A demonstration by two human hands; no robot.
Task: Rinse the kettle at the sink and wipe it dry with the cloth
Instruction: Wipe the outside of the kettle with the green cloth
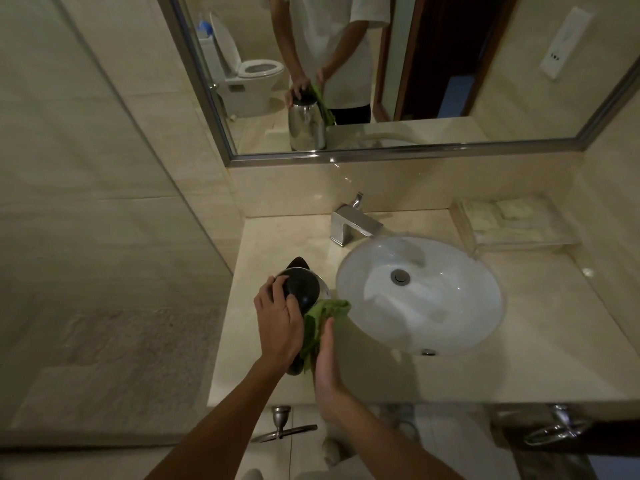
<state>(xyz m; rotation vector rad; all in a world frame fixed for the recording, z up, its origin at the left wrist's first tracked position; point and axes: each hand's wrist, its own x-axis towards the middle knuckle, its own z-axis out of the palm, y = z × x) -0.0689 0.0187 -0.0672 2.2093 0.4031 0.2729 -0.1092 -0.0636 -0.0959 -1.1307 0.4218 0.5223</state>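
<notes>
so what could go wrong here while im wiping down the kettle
1. The right hand presses the cloth sideways against the kettle, and only the left hand on its top steadies it; it could slide or tip on the smooth counter.
2. The cloth's loose end lies close to the sink rim and might drop into the basin and get wet.

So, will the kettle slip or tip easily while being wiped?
The kettle looks like polished metal, so it is probably slippery if wet. It stands tall on the counter, so a sideways push from the cloth might tip it; the left hand on top likely steadies it.
</notes>
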